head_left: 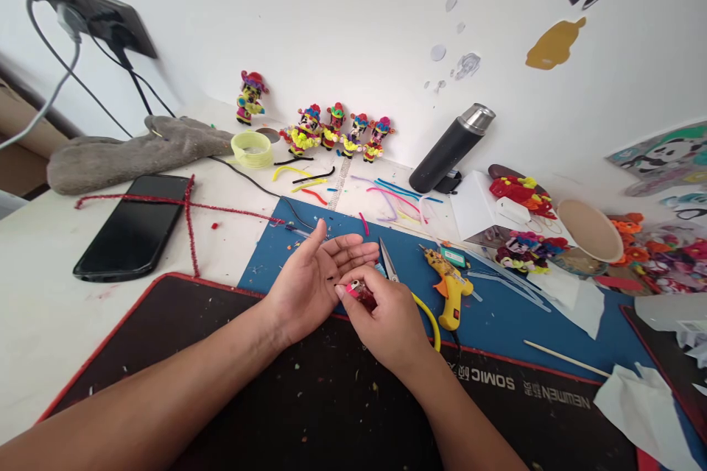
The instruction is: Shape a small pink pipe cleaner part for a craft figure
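My left hand (323,272) is turned palm up with its fingers stretched out and thumb raised. A tiny dark bit lies on the palm, too small to name. Close against that palm, my right hand (389,313) is closed round a small pink and red doll (360,293), mostly hidden by the fingers. Scissors (388,261) lie just behind the right hand, blades pointing away. A yellow fuzzy strip (429,318) curves out beside the right wrist. The yellow hot glue gun (453,294) rests to the right on the blue mat (497,309).
Several fuzzy dolls (336,129) stand along the wall. Loose pipe cleaners (395,199) lie before a leaning black thermos (453,151). A phone (135,224) lies at left under red pipe cleaners. Glue sticks (513,280), a wooden stick (566,358) and crumpled tissue (635,401) are at right.
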Tool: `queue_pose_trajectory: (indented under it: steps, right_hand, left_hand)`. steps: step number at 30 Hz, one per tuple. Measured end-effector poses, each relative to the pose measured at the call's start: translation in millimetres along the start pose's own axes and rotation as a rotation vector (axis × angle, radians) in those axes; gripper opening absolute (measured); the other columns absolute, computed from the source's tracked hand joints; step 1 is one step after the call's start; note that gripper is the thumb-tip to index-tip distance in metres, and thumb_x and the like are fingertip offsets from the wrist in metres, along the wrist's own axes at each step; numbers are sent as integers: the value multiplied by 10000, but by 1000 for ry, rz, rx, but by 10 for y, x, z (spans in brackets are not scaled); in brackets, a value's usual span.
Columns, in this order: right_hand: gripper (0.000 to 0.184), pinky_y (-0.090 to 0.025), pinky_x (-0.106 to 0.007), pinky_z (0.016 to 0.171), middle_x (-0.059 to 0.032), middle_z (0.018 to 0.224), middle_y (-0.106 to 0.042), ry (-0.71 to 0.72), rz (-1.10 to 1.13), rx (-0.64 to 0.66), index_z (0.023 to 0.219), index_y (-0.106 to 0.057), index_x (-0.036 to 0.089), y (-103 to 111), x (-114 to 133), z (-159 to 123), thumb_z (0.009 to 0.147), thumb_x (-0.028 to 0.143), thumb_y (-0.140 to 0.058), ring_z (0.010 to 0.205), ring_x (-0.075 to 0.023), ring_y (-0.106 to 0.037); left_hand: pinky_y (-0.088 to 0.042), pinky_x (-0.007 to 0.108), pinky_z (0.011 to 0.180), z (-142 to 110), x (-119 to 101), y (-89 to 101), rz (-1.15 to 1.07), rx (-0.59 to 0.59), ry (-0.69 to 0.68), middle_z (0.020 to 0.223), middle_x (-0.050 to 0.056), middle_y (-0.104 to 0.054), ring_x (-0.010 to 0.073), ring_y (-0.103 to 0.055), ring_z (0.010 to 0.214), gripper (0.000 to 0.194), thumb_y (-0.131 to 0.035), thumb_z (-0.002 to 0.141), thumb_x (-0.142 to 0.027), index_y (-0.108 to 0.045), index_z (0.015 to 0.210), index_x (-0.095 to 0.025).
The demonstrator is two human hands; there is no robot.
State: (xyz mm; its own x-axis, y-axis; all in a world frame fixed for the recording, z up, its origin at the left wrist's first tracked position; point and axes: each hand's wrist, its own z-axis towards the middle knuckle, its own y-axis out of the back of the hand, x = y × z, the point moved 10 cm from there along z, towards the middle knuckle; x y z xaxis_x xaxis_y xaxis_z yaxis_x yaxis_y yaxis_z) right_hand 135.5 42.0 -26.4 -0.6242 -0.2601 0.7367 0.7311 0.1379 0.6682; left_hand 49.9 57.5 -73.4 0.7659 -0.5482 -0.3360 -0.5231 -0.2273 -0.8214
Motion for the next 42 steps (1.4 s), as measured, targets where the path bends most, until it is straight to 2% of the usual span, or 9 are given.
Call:
queue_pose_trajectory:
  steps: [9,15,19,25,31,42]
  right_hand:
    - [68,-451,-262,593,16,780,-782,-7,51,47,944,-737,247,-58,28,-11,953,285,-682,613,-149,-665]
    - [63,-489,-253,624,12,824,-791,-37,125,8,957,-738,248,46,4,15,947,259,-677,668,-156,-691]
    - [65,-470,-257,587,17,790,-781,-47,87,10,969,-739,253,52,-12,14,942,254,-680,632,-158,-676]
    - [147,-522,-269,711,29,977,-829,14,75,76,1048,-750,281,-32,41,5,944,203,-682,771,-160,-748]
    - [224,-544,-295,785,28,1032,-833,48,12,130,1090,-764,293,-86,67,-12,942,162,-660,872,-185,-772]
    - [138,-470,-279,633,13,827,-799,-7,-33,98,1011,-742,271,-67,30,-3,932,191,-662,666,-174,-698]
  left_hand:
    - [-544,418,1073,17,12,10,-8,8,-4,1154,220,-781,305,-737,1126,543,-405,1088,-504,-751,973,-102]
    - [-587,385,968,-6,10,6,9,-7,18,1157,202,-782,295,-739,1117,556,-384,1093,-512,-752,979,-112]
    - [-595,382,933,-16,7,12,20,-17,19,1162,200,-780,302,-736,1126,553,-378,1094,-510,-749,985,-114]
    - [-555,414,1050,13,1,13,16,-1,-3,1130,207,-785,307,-739,1114,538,-413,1083,-513,-750,981,-106]
    - [-578,404,1023,15,15,31,9,-21,-6,1108,224,-788,298,-753,1074,547,-397,1089,-501,-747,966,-99]
    - [-534,431,1089,4,23,8,10,17,4,1107,224,-782,310,-743,1097,510,-444,1074,-500,-747,978,-101]
